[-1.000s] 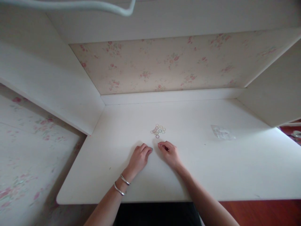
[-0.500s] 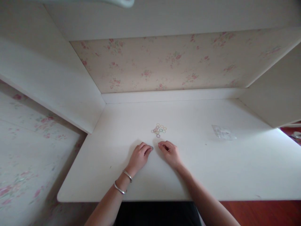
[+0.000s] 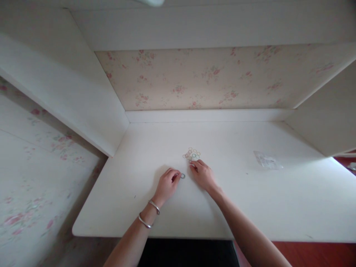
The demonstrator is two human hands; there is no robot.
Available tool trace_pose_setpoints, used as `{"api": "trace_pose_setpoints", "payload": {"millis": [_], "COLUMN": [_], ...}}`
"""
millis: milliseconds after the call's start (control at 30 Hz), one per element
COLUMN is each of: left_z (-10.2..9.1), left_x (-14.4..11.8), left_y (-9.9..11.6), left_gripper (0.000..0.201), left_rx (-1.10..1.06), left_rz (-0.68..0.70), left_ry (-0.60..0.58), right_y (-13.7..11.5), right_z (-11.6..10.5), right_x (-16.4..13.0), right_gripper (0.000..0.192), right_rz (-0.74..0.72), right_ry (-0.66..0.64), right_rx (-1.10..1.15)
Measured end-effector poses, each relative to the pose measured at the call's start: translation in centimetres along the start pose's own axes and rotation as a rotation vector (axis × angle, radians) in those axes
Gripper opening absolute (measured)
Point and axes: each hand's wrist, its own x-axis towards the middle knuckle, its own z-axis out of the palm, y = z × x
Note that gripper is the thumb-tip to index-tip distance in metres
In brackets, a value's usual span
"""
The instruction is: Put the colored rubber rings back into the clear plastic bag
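Thumb and fingers of my left hand are pinched at the edge of a small grey-green ring, just above the white desk. Two silver bangles circle my left wrist. To the right, my right hand is closed, its fingertips at a small ring on the near side of a loose group of thin coloured rings. These rings look yellow, green and pinkish, some overlapping. My right fingers partly hide the nearest ones.
A clear plastic bag lies on the right of the white desk. Side panels stand left and right, with flowered wallpaper behind. An overhead panel crosses the top.
My right hand has moved forward to the near edge of the rings. More of the ring at my left fingertips now shows. The view has shifted slightly.
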Motion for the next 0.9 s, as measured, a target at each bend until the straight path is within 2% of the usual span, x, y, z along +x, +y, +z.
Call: {"api": "trace_pose_setpoints", "payload": {"millis": [133, 300, 567, 900], "left_z": [-0.1, -0.2, -0.2, -0.2], "left_x": [-0.1, -0.1, -0.2, -0.2], "left_y": [0.0, 0.0, 0.0, 0.1], "left_gripper": [0.02, 0.02, 0.02, 0.019], "left_rx": [0.001, 0.008, 0.024, 0.032], "left_rz": [0.013, 0.021, 0.021, 0.025], "left_ry": [-0.007, -0.014, -0.027, -0.027], "right_y": [0.0, 0.0, 1.1, 1.1], "right_z": [-0.1, 0.0, 0.5, 0.4], "right_x": [0.4, 0.1, -0.3, -0.2], "right_gripper": [0.023, 0.023, 0.027, 0.028], "right_rz": [0.007, -0.001, 0.027, 0.016], "right_ry": [-0.031, -0.029, 0.11, 0.101], "right_rx": [-0.09, -0.064, 0.056, 0.041]}}
